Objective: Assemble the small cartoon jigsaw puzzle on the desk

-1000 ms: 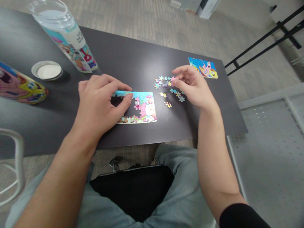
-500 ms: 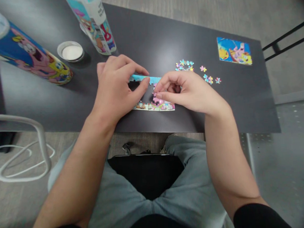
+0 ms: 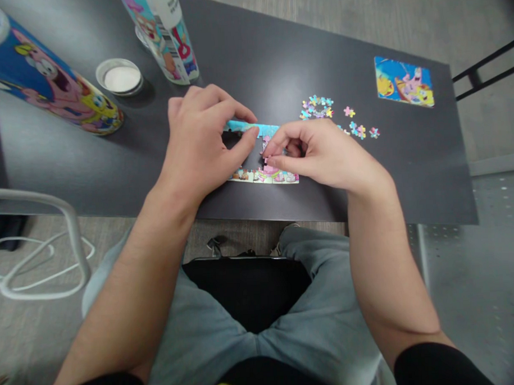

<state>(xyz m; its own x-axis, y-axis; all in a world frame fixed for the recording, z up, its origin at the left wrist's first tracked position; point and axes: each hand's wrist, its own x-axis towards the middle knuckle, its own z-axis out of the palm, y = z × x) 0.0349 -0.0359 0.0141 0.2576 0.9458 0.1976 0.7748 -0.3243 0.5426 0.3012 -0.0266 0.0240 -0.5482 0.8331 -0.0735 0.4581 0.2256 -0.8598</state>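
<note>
A partly joined jigsaw puzzle [image 3: 260, 176] lies on the dark table, with a blue strip along its top, a pale strip along its bottom and a dark gap inside. My left hand [image 3: 204, 138] rests over its left side, thumb and fingers apart, fingertips at the blue strip. My right hand [image 3: 317, 151] covers the right side, thumb and forefinger pinched on a small pink puzzle piece [image 3: 269, 168] at the gap's edge. The hand partly hides that piece. Loose puzzle pieces [image 3: 317, 107] lie in a cluster beyond my right hand, with several more [image 3: 358, 130] further right.
A picture card [image 3: 405, 82] lies at the table's far right. At the left are a blue cartoon tube [image 3: 63, 87], a second printed tube [image 3: 171, 46] and a round lid [image 3: 120, 78]. A pale metal frame [image 3: 68, 221] stands near the table's left front edge.
The view has shifted slightly, so tubes and card sit a little differently in it. Both hands keep nearly the same pose; the pink piece at my right fingertips looks slightly shifted against the puzzle.
</note>
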